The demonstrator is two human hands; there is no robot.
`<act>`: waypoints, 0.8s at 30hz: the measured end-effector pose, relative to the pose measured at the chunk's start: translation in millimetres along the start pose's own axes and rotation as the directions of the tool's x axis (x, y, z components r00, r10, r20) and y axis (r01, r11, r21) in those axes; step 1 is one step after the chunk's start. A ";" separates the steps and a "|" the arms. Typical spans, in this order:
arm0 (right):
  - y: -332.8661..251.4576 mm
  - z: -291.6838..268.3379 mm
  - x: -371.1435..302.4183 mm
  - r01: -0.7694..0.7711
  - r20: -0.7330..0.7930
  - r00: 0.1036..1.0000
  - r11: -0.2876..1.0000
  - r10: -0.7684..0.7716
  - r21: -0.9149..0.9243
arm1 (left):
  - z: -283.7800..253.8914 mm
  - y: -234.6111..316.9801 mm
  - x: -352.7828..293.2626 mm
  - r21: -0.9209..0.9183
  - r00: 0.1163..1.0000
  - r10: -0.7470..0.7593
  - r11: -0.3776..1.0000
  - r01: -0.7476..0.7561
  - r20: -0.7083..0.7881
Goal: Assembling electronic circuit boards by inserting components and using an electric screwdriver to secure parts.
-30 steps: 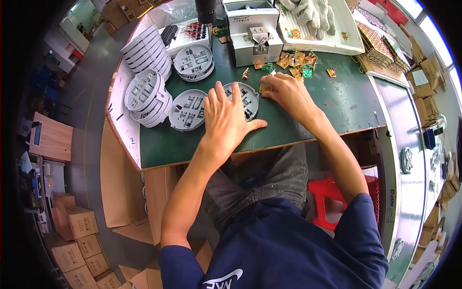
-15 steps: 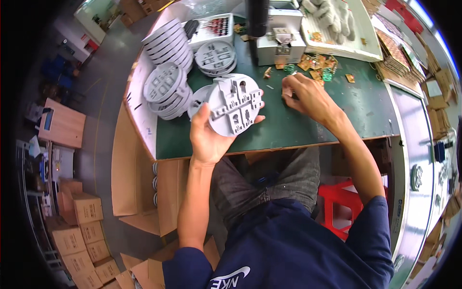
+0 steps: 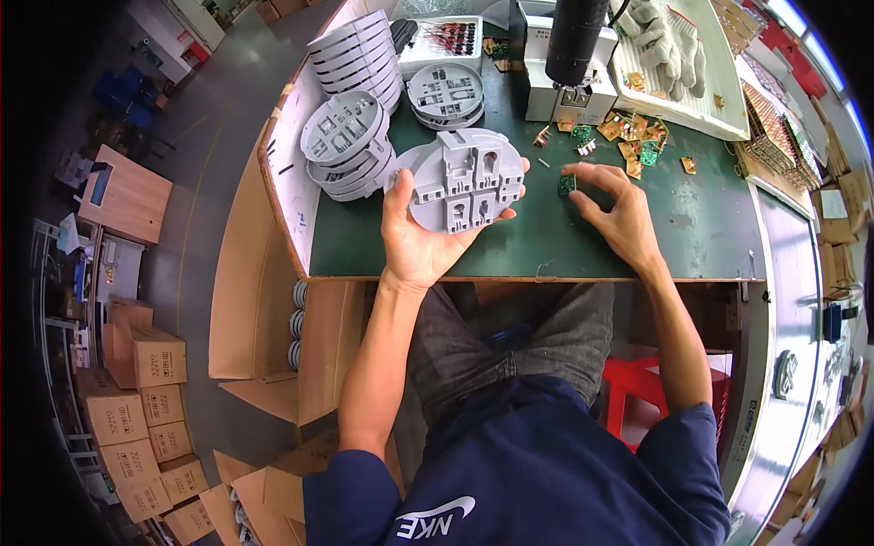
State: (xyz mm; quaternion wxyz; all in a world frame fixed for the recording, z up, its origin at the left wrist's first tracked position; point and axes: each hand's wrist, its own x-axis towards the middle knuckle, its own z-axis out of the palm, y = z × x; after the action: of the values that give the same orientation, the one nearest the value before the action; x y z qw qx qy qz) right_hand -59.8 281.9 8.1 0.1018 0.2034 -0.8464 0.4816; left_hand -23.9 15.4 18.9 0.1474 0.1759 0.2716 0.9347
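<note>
My left hand (image 3: 421, 238) grips a round grey plastic housing (image 3: 469, 187), thumb at its left edge and fingertips showing along the right. Its moulded inner side, full of slots and ribs, is turned up. Part of another grey round piece shows behind its left edge. Over the table to the right, my right hand (image 3: 619, 211) is curled, with a small green circuit board (image 3: 567, 186) between the tips of thumb and index finger. Beyond it lie loose green and copper-coloured boards (image 3: 637, 132), nearest to that hand.
Stacked grey housings (image 3: 350, 136) stand at the left by the table's raised side. Behind are a white tray of red and black leads (image 3: 446, 38), a white box (image 3: 569, 96), a dark upright tool (image 3: 579, 41) and a white tray (image 3: 701, 114) with gloves. Cardboard boxes (image 3: 264, 300) stand below left.
The whole view has shifted, so the table things sit further right. The housing in my left hand is tilted more toward me. The green board now shows at my right fingertips.
</note>
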 end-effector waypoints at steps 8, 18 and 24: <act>0.2 -15.6 -5.3 0.140 0.029 0.990 0.929 -0.139 -0.343 | 1.4 -1.8 -0.4 0.127 0.999 -0.026 0.991 0.030 -0.032; 1.3 -34.5 -9.4 -0.278 0.064 0.959 0.874 0.276 0.399 | 24.3 -48.1 8.0 0.895 0.963 0.138 -0.419 -0.153 0.230; -6.1 -30.1 -17.6 -0.180 0.114 0.984 0.741 0.140 0.647 | 36.9 -45.6 19.7 0.962 0.938 0.269 -0.223 -0.160 0.218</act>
State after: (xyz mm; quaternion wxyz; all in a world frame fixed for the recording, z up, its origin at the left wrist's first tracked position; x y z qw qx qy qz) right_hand -42.1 309.2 21.9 -0.0418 0.1663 -0.6414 0.7478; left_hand -18.2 76.4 27.5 -0.2133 0.2351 0.8570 0.4060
